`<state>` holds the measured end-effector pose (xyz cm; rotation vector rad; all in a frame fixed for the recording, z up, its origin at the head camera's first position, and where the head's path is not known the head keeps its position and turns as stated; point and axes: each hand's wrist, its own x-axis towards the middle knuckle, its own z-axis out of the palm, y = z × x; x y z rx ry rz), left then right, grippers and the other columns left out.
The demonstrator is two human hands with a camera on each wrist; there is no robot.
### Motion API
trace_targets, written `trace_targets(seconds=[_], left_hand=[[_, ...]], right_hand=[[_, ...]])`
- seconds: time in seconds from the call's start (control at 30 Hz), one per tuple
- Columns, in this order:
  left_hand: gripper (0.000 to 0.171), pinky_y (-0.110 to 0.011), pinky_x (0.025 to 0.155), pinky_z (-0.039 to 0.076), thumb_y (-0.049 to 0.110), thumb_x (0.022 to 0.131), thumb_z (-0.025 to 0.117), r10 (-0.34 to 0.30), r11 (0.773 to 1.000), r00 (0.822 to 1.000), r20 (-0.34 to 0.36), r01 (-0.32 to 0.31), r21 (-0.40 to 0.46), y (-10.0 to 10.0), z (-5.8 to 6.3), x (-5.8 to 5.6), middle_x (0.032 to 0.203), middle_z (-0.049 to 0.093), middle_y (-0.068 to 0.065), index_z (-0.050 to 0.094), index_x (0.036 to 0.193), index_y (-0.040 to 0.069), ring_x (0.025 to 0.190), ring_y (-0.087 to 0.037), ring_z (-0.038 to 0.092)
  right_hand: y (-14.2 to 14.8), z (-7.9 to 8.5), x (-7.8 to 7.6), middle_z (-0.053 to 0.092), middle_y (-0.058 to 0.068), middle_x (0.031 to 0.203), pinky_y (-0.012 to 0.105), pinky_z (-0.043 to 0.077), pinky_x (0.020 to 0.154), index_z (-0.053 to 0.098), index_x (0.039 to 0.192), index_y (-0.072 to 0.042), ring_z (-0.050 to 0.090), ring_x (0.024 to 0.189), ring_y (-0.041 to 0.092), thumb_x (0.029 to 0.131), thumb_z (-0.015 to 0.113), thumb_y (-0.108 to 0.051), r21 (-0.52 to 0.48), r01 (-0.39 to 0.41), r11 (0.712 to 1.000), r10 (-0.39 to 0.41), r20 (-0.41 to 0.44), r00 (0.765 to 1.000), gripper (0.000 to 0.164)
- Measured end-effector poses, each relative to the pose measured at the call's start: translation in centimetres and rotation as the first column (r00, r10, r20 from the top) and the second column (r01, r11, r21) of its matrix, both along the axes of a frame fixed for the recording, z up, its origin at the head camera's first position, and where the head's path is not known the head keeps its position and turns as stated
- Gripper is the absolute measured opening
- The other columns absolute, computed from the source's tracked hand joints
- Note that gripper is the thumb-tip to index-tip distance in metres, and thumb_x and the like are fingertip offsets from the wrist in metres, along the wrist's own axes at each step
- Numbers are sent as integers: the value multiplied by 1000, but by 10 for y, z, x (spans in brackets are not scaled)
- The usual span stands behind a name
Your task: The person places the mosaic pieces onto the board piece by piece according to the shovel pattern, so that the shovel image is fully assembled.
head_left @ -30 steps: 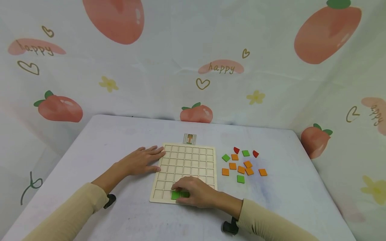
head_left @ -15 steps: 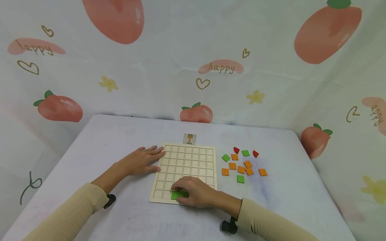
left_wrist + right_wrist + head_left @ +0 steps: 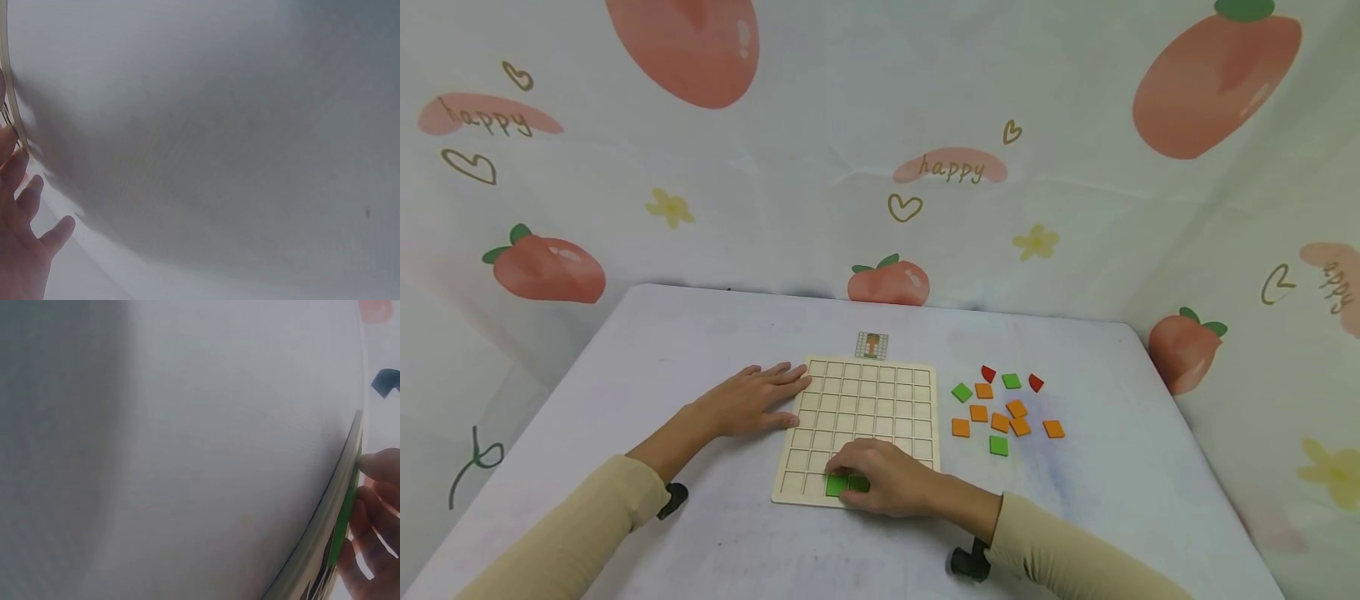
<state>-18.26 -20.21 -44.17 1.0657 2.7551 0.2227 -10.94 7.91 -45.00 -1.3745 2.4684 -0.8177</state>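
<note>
A pale wooden grid board lies on the table. My left hand rests at its left edge with fingers spread, the fingertips and thumb touching the rim. Over the board's near row is my right hand, fingers bent, thumb and fingertips on a green square tile. Left of that one, another green tile sits in the same row. In the right wrist view the fingertips touch green tiles along the board. The right hand hides part of the near right of the board.
Right of the board lie several loose orange tiles, several green tiles and two red quarter-round pieces. A small pattern card lies behind the board. Dark wrist-camera mounts hang under the wrists.
</note>
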Motion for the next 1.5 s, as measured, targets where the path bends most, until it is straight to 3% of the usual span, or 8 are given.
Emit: trace_targets(seconds=[0.37, 0.5, 0.67, 0.87, 1.13, 1.27, 1.37, 1.5], left_hand=[[70, -62, 107, 34, 52, 98, 54, -5, 1000, 1000, -14, 5, -7, 0, 1, 1, 158, 36, -11, 41, 153, 10, 143, -39, 35], [70, -62, 106, 35, 52, 98, 54, -10, 1000, 1000, -18, 10, -10, 1, 1, 1, 158, 37, -11, 41, 153, 10, 143, -39, 35], [70, -61, 107, 34, 53, 98, 54, -8, 1000, 1000, -17, 8, -13, 1, 0, 2, 158, 36, -10, 41, 153, 11, 143, -38, 35], [71, -60, 108, 33, 54, 98, 54, -5, 1000, 1000, -18, 4, -22, 1, -2, 0, 159, 35, -8, 40, 153, 12, 144, -36, 33], [70, -61, 107, 34, 54, 98, 53, -10, 1000, 1000, -27, 10, -19, 0, -1, 1, 158, 37, -10, 42, 152, 11, 143, -37, 35], [70, -61, 107, 34, 54, 98, 52, -9, 1000, 1000, -20, 9, -18, 1, 0, 2, 158, 37, -10, 42, 152, 11, 143, -38, 35], [71, -62, 108, 33, 54, 98, 53, -3, 1000, 1000, -10, 2, -19, 1, 0, 2, 159, 36, -10, 41, 153, 11, 144, -38, 34], [71, -61, 109, 32, 54, 98, 54, 2, 1000, 1000, -7, -2, -20, 1, -1, 1, 159, 35, -9, 40, 153, 12, 145, -37, 33]], right_hand=[[21, 3, -1, 68, -7, 115, 19, 47, 93, 68, 122, -12, 60, 102, 1, 92, 72, -17, -62, 9, 998, -5, 66, 998, 30], [51, 3, -1, 69, -3, 113, 24, 50, 93, 68, 119, -9, 62, 102, 7, 90, 74, -12, -120, 80, 989, -73, 67, 995, 31], [103, 1, -2, 71, -1, 111, 33, 54, 90, 67, 118, -7, 65, 101, 13, 85, 79, -7, -182, 211, 960, -215, -3, 977, 35], [163, 4, -7, 73, 0, 106, 41, 56, 84, 69, 114, -7, 68, 97, 18, 77, 84, -2, -218, 352, 910, -373, -64, 926, 40], [230, 0, -10, 72, 1, 111, 26, 53, 90, 70, 115, -6, 66, 102, 22, 75, 86, -2, -106, 548, 830, -558, -163, 814, 44], [253, -4, -9, 73, 3, 108, 29, 54, 86, 69, 116, -5, 66, 101, 26, 76, 85, -5, -87, 629, 772, -635, -149, 758, 42], [266, -7, -10, 73, 6, 108, 31, 54, 82, 68, 119, -4, 65, 101, 27, 78, 84, -7, -60, 670, 740, -671, -114, 732, 43], [277, -11, -12, 72, 7, 112, 22, 51, 84, 66, 123, -3, 63, 104, 27, 80, 83, -7, -33, 687, 726, -688, -77, 722, 47]])
